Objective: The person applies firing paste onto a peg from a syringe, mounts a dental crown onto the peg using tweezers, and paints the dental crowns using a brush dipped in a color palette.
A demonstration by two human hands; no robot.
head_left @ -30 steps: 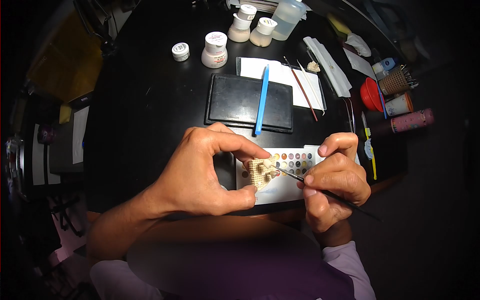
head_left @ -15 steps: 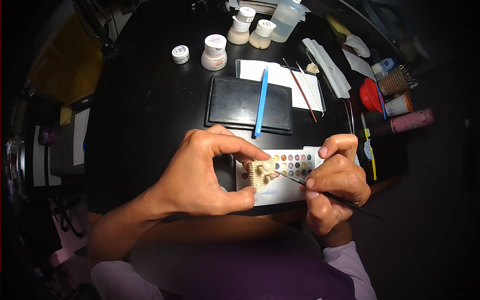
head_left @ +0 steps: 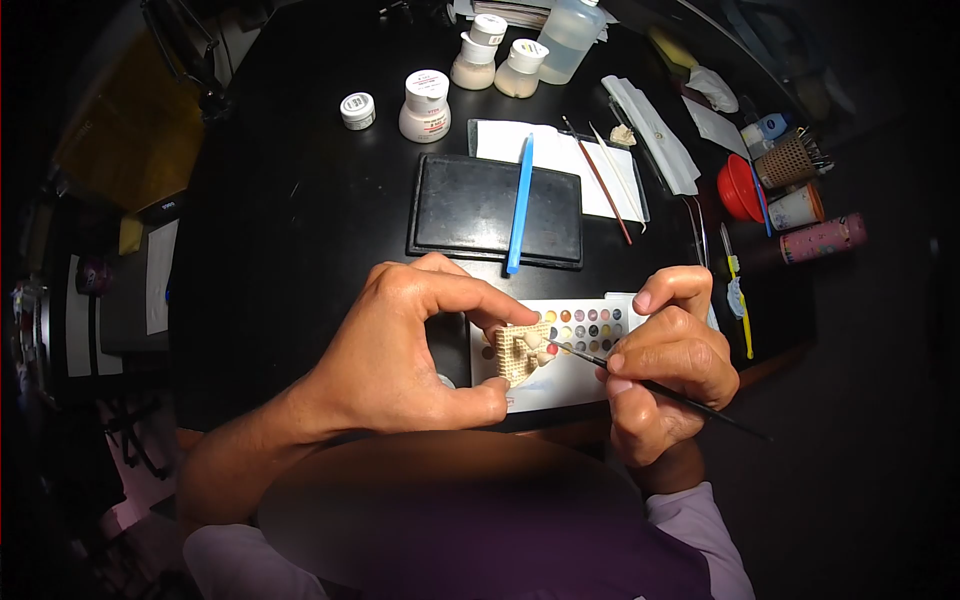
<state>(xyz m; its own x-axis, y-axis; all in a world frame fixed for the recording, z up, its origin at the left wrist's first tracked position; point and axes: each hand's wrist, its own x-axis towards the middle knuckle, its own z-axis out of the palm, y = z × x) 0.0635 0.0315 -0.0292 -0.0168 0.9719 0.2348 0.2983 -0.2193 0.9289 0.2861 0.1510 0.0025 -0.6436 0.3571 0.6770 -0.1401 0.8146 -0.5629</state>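
Between the thumb and index finger of my left hand (head_left: 400, 345) is a cream honeycomb-textured block (head_left: 510, 358) with small pale tooth-like pieces (head_left: 534, 341) on it. My right hand (head_left: 672, 365) pinches a thin dark brush (head_left: 655, 388). Its fine tip points left at the pale pieces; whether it touches them is too small to tell. Beneath both hands lies a white palette card (head_left: 560, 390) with rows of coloured round spots, partly hidden by the block and the fingers.
A blue stick (head_left: 521, 205) lies across a black slab (head_left: 460, 205) beyond my hands. Farther back stand a labelled jar (head_left: 426, 108) and a clear bottle (head_left: 571, 42). On the right are a red bowl (head_left: 738, 188), a pink can (head_left: 824, 238) and a yellow toothbrush (head_left: 741, 310).
The block has turned slightly in my left hand. The brush tip has shifted a little around the pale pieces, and the whole view has moved slightly.
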